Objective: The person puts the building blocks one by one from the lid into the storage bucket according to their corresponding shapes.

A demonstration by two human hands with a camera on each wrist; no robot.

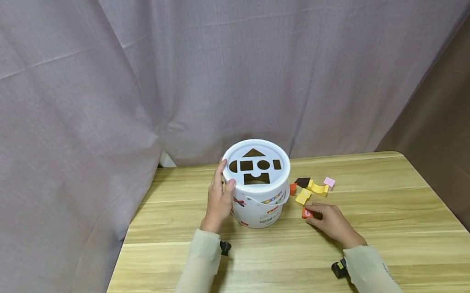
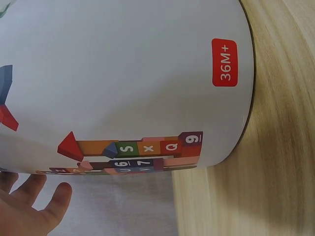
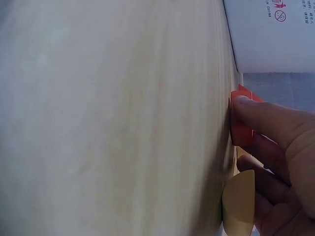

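Two pale sleeves reach up the light wooden table (image 1: pixel 392 244) toward the toys; the right hand (image 1: pixel 332 224) lies low on the tabletop with its fingertips curled round a small orange-red wooden block (image 1: pixel 306 213), pinching it where it sits flat on the wood; the right-wrist view shows fingers (image 3: pixel 266 120) pressed over that block (image 3: pixel 241 135) just beside the bucket wall. Beyond those fingertips, near but apart, lie the other loose pieces: a yellow wooden block (image 1: pixel 303 197), a yellow curved arch piece (image 1: pixel 319 188), a dark brown triangular piece (image 1: pixel 302 182) and a pink cube (image 1: pixel 329 182). The left hand (image 1: pixel 219 198) rests against the side of the white plastic shape-sorter bucket (image 1: pixel 259 209), fingers straight along its wall and rim, steadying it. From the pinched block, the bucket stands just to the left, and its white lid with cut-out shapes (image 1: pixel 256 164) sits up and left of the right hand, which is the nearer one to the block.
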